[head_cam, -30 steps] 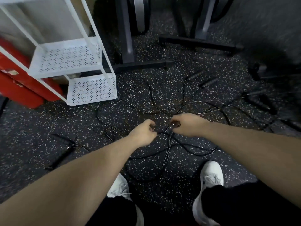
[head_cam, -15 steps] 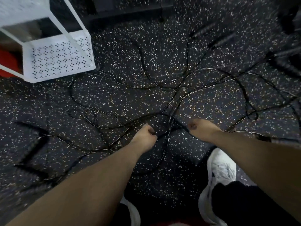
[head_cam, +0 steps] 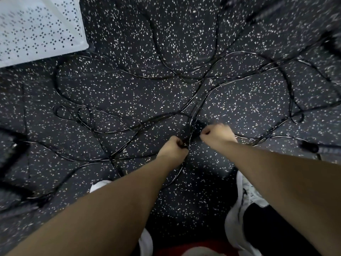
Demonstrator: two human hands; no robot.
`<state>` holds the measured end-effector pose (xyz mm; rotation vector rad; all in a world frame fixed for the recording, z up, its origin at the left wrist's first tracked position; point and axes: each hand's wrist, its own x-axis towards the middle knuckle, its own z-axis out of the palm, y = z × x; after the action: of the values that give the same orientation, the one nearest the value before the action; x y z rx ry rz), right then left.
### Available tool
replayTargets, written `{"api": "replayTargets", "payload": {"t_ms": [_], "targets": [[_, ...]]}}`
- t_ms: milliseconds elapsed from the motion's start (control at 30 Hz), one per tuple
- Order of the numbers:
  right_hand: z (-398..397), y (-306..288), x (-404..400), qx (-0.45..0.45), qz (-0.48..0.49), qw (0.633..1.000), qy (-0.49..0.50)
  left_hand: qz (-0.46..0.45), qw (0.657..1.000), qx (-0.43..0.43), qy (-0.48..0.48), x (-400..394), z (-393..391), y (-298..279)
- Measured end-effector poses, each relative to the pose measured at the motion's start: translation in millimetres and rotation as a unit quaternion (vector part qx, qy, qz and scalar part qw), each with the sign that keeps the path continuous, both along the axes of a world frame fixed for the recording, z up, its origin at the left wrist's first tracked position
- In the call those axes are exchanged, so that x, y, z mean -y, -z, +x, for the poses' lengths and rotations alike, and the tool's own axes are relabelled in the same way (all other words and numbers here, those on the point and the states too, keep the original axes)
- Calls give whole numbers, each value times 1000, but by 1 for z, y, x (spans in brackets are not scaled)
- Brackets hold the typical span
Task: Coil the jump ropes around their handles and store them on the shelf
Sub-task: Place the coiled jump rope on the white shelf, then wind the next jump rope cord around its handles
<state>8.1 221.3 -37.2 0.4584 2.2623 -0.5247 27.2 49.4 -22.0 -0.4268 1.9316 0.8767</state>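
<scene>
Down at the middle of the speckled black rubber floor (head_cam: pixel 129 93), both bare hands are closed into fists on a tangle of thin, glossy black jump-rope cords (head_cam: pixel 193 108). The left hand (head_cam: pixel 172 147) is curled shut with a bunch of cord pinched inside it, strands showing at the thumb side of the fist. The right hand (head_cam: pixel 217 133) sits just beside it, also fisted; cords run right up to it and under it, but whether it truly grips one cannot be made out. Between the two fists a short stretch of cord runs taut.

From the fists the cords loop outward in wide, crossing curves over the floor, toward the white perforated metal shelf (head_cam: pixel 36 30), which lies well apart from the hands at the far left corner. None of the rope is on the shelf. Blurred black handles (head_cam: pixel 16 150) lie on the floor left of the fists, and another black handle end (head_cam: pixel 310 147) lies to their right. White sneakers (head_cam: pixel 245 202) stand nearer the person than the fists.
</scene>
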Motion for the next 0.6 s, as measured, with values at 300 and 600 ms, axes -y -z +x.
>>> {"api": "replayTargets", "payload": {"t_ms": [300,600], "targets": [[-10,8,36,118,-174,942,263,67,995,60,-31,-11,11,9],[-43,-49,36,0,-274,863,424,120,991,57,-7,-2,18,-23]]}}
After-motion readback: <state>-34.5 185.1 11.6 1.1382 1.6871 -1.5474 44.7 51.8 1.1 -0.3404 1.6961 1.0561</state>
